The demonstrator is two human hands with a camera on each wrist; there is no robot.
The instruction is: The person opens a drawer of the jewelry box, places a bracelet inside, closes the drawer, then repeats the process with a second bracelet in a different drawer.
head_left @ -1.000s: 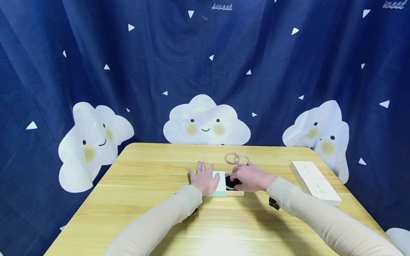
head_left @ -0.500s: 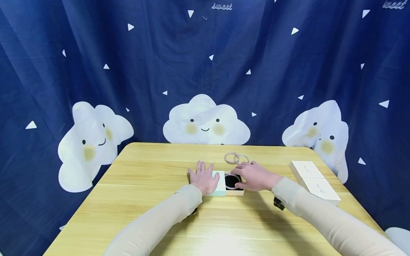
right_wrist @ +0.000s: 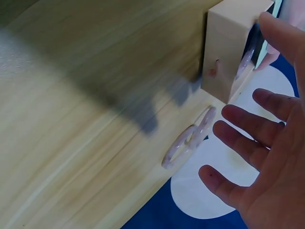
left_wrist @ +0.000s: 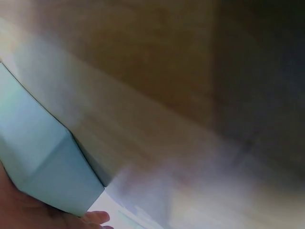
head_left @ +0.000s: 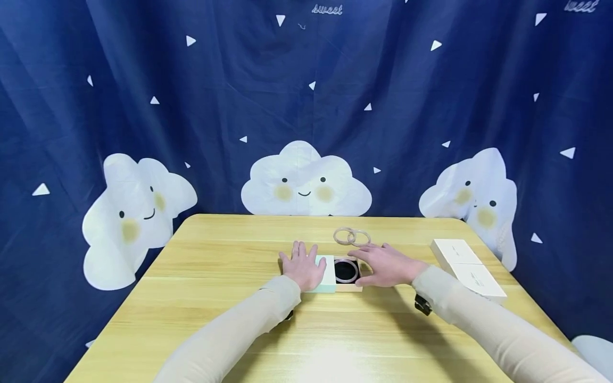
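A slide-out gift box sits mid-table in the head view. Its mint-green sleeve (head_left: 328, 277) is partly drawn off a peach drawer (head_left: 349, 289). Inside the drawer a pale pinkish bangle (head_left: 346, 282) lies round a black cushion (head_left: 346, 270). My left hand (head_left: 303, 268) rests on the sleeve with straight, spread fingers; the left wrist view shows the mint-green side (left_wrist: 43, 143) beside it. Over the drawer's right end, my right hand (head_left: 385, 266) has thumb and fingers apart and holds nothing. In the right wrist view its fingers (right_wrist: 252, 148) are spread near the drawer (right_wrist: 226, 52).
Behind the box, two more pale bangles (head_left: 342, 243) overlap on the wooden table (head_left: 215, 298). Two white boxes (head_left: 457, 250) lie end to end near the table's right edge. A dark blue curtain (head_left: 215, 106) with clouds hangs behind.
My right hand has drawn back to the right and its fingers have spread, uncovering the bangle and cushion in the drawer. My left hand has stayed on the sleeve.
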